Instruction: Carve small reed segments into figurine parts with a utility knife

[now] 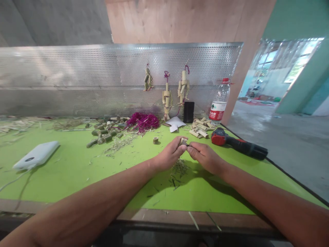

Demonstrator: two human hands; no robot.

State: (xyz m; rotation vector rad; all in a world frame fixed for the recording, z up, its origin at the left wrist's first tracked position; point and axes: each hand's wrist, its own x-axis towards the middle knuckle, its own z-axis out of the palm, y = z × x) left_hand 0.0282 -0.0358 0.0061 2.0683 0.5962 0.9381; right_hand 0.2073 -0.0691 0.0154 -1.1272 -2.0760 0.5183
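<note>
Above the green tabletop [102,181], my left hand [169,154] is closed around a short pale piece of cut stem [183,141]. My right hand [204,156] meets it from the right, its thumb and fingers pinched at a small dark thing [188,145] that is mostly hidden and too small to name. Thin shavings [180,167] lie in a small heap under both hands. Left of them, a short hollow stem piece [155,140] stands upright on the table.
Purple string [144,122], green stem pieces [102,136] and pale pieces [202,127] lie farther back. Jointed stem figures [167,97] hang on the perforated metal panel [102,75]. A power tool [239,144] and bottle [218,106] are right; a white power bank [37,155] is left.
</note>
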